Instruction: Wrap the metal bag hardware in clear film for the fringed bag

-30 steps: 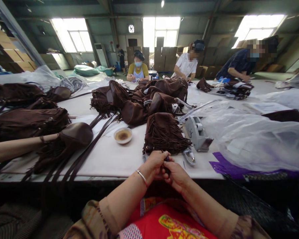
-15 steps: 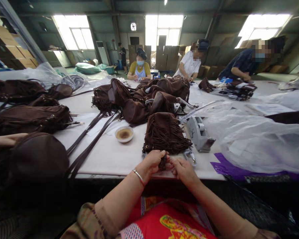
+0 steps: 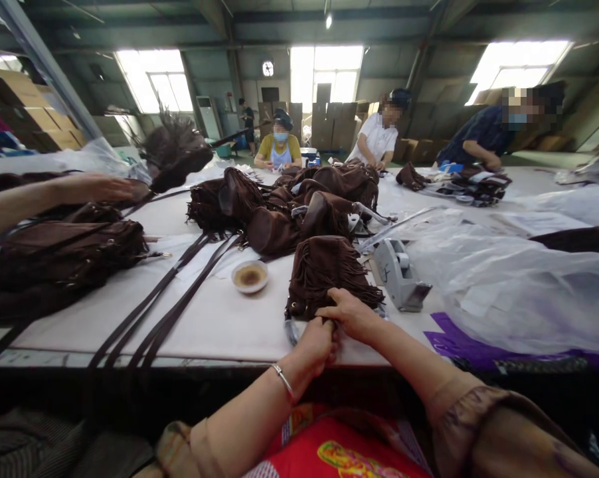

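Note:
A dark brown fringed bag [image 3: 324,269] lies near the table's front edge, its fringe spread across the front. Just below its near edge, my left hand [image 3: 319,344] is closed in a fist; whatever it grips is hidden by the fingers. My right hand [image 3: 358,317] meets it from the right, over the bag's lower edge. Its fingertips press in at the left thumb, and what lies between them cannot be seen. A clear-wrapped strap piece [image 3: 291,330] shows at the bag's lower left corner.
A tape dispenser [image 3: 399,275] stands right of the bag, a small dish [image 3: 250,276] of brownish liquid left of it. Brown bags [image 3: 279,229] are heaped behind. Plastic sheeting [image 3: 503,285] covers the right side. From the left reaches a co-worker's arm [image 3: 80,189].
My right hand has moved up and left onto the bag's edge; my left hand has dropped slightly. At left, a round-ended bag has left the front edge, and a fringed bag is now in the air.

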A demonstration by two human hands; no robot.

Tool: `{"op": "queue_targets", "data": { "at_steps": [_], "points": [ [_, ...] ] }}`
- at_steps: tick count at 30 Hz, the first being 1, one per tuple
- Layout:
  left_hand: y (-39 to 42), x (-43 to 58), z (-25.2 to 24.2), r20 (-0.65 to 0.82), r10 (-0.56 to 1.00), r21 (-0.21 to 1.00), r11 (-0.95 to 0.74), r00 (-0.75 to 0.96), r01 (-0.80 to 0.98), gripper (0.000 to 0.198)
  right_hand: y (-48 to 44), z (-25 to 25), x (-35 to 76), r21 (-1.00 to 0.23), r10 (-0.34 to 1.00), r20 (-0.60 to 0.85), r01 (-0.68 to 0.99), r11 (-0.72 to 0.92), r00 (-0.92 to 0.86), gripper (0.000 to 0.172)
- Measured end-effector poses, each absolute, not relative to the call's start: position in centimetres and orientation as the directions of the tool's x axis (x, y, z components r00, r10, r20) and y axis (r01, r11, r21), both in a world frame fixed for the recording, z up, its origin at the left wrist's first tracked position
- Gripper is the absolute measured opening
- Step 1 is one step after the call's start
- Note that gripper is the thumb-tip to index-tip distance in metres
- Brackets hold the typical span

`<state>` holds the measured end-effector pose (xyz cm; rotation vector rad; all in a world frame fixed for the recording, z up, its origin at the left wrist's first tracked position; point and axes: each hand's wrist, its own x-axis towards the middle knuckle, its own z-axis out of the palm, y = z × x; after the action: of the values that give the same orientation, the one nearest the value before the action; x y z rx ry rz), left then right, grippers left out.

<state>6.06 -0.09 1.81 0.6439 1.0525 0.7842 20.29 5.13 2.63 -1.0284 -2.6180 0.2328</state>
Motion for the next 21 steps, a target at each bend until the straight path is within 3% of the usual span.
{"op": "queue_targets", "data": {
  "at_steps": [3,9,12,15,21],
  "points": [
    [-0.2,6.0,1.9,-0.514,0.816,0.779,0.573,0.265,-0.256,0.015,6.2,2.4,20.6,-0.224,0.654,0.258,0.614,0.757,-0.711,0.041],
    [-0.8,5.9,2.4,-0.511,0.799,0.741,0.596,0.316,-0.31,0.01,7.7,1.4,21.2,-0.4,0.683,0.366,0.557,0.728,-0.631,0.039],
    [-0.7,5.6,2.6,-0.515,0.777,0.658,0.629,0.361,-0.415,0.012,7.8,1.3,21.2,-0.426,0.688,0.393,0.542,0.724,-0.61,0.038],
    [-0.4,5.0,2.8,-0.547,0.73,0.536,0.681,0.409,-0.499,0.026,7.0,1.6,21.4,-0.44,0.69,0.417,0.533,0.723,-0.591,0.04],
    [-0.1,4.3,3.0,-0.597,0.685,0.474,0.722,0.418,-0.504,0.026,2.6,2.3,21.9,-0.587,0.812,0.485,0.568,0.577,-0.323,0.025]
  ]
}}
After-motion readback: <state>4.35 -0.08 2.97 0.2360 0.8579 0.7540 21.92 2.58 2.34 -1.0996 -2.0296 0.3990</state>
